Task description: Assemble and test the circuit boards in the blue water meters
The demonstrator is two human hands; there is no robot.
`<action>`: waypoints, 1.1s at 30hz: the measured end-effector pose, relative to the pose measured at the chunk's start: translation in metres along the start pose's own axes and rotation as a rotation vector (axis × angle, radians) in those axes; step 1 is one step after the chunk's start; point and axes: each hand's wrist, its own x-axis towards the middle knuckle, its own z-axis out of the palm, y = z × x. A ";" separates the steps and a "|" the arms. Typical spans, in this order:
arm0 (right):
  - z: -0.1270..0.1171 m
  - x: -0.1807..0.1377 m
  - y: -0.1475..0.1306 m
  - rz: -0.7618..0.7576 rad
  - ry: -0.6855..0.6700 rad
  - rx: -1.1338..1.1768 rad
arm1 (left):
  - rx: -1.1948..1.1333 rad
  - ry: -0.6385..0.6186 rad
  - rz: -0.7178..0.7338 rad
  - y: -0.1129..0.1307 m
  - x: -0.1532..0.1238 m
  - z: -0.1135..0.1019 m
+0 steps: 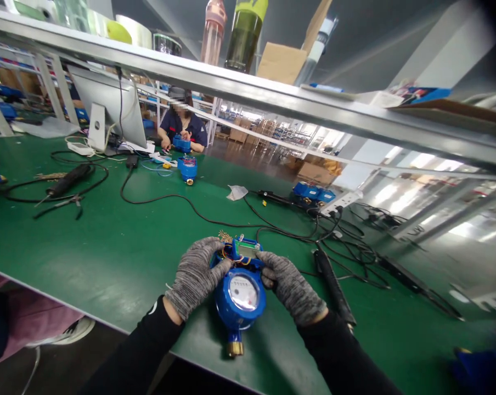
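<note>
Blue meter at desk near edge; our left hand and right hand grip its sides, fingertips partly hidden.

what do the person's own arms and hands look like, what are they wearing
Both hands wear knitted gloves in mottled grey: the left hand and the right hand look alike. Long black sleeves cover both arms down to the glove cuffs. The left sleeve has a small white mark near the wrist. No cables or straps show.
</note>
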 end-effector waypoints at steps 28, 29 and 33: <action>-0.006 0.001 0.014 -0.163 0.008 -0.030 | -0.255 -0.511 0.136 -0.010 0.046 0.008; -0.006 0.001 0.014 -0.164 0.004 -0.035 | -0.263 -0.510 0.156 -0.011 0.047 0.009; -0.002 0.000 0.011 -0.169 -0.018 -0.049 | -0.262 -0.457 0.189 -0.015 0.045 0.016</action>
